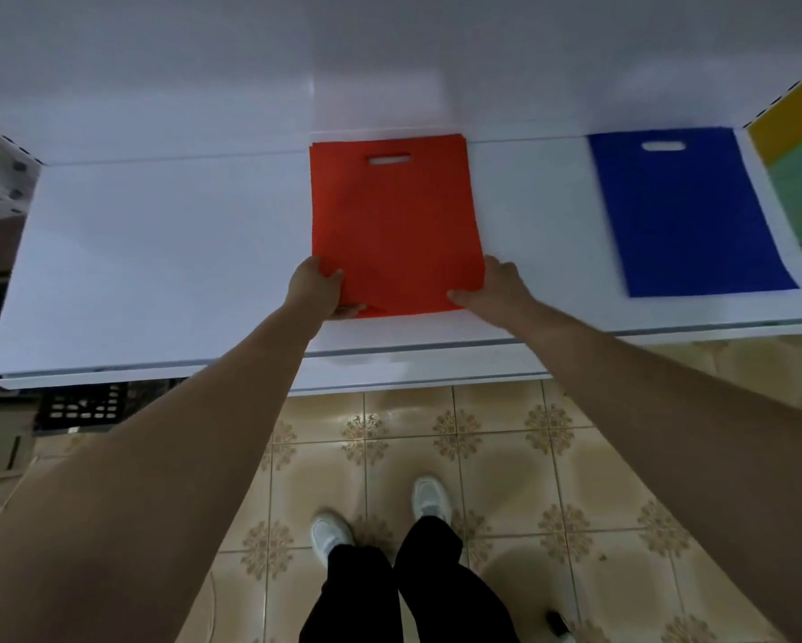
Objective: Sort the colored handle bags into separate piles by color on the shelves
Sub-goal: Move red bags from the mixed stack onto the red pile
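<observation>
Pinching the red bag [392, 225] by its near corners with left hand [318, 290] and right hand [496, 285], I'd square its edges before releasing

The single head-worn wide-angle camera is looking steeply down and forward from the person's head, taking in the white shelf [158, 252] close ahead and the tiled floor [505, 457] directly beneath.
</observation>
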The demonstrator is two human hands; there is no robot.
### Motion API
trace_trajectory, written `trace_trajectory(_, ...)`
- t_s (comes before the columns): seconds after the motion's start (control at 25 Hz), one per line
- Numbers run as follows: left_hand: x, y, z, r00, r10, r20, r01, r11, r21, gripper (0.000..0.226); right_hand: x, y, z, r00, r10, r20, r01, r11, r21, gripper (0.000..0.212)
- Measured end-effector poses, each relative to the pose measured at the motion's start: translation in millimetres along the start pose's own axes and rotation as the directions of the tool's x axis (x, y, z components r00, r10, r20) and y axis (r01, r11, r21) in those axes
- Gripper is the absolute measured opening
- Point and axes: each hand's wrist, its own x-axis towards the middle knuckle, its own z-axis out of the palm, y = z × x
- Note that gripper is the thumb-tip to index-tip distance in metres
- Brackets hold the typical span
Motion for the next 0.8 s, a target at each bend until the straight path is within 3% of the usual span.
trace_trajectory(0.16, 10, -6, -5, 0.987, 0.151, -0.051, -0.135, 0.962, 0.236, 0.041, -3, 4, 9, 0.999, -0.043, -0.016, 0.042, 0.997, -0.072, 0.105)
trace_trajectory(0.24, 6, -14, -7, 0.95, 0.27, -0.154, -0.167, 0.861, 0.481, 0.061, -4, 1, 10, 0.997, -0.072, -0.031, 0.067, 0.988, -0.14, 0.115)
trace_trajectory(0.32, -2, -27, -6, 0.899, 0.4, -0.178, -0.184, 0.715, 0.675, 0.083, -4, 0, 12, 0.989, -0.133, -0.069, 0.11, 0.958, -0.264, 0.103)
trace_trajectory(0.4, -9, -38, -8, 0.884, 0.463, -0.065, -0.282, 0.64, 0.715, 0.091, -3, -1, 14, 0.97, -0.205, -0.129, 0.146, 0.92, -0.364, 0.08)
trace_trajectory(0.52, -5, -51, -15, 0.867, 0.484, 0.114, -0.395, 0.532, 0.749, 0.078, -2, -1, 20, 0.96, -0.239, -0.148, 0.159, 0.896, -0.415, 0.063)
trace_trajectory(0.64, 3, -50, -19, 0.85, 0.515, 0.112, -0.415, 0.524, 0.743, 0.054, 0, 1, 18, 0.965, -0.234, -0.115, 0.163, 0.885, -0.436, 0.06)
trace_trajectory(0.8, -10, -44, -23, 0.883, 0.457, 0.104, -0.351, 0.499, 0.792, 0.057, -12, -2, 10, 0.966, -0.24, -0.096, 0.142, 0.803, -0.579, 0.067)
